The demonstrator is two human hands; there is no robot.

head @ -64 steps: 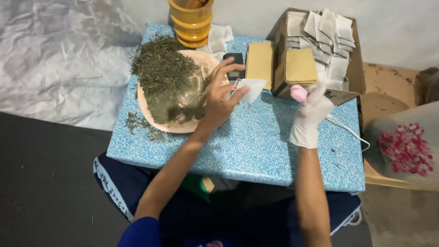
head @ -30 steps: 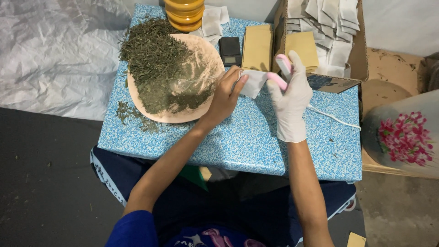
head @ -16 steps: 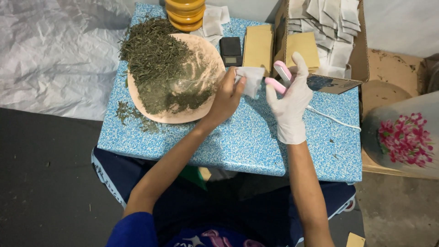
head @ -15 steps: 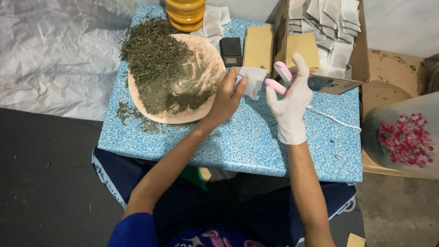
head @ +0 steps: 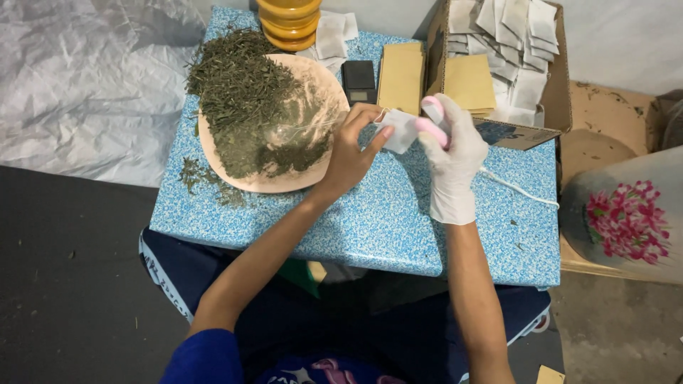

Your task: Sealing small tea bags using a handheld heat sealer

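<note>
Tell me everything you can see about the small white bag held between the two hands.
The small white bag is a flat, roughly square sachet of thin, paper-like material. It is held up above the blue speckled table, tilted. The bare left hand pinches its left edge, and the white-gloved right hand presses a pink tool against its right edge. Its contents cannot be seen.

Blue speckled table [head: 370,220]; white glove [head: 452,167]; pink tool [head: 432,122]; green dried leaves [head: 242,92]; tan plate [head: 281,186].
</note>
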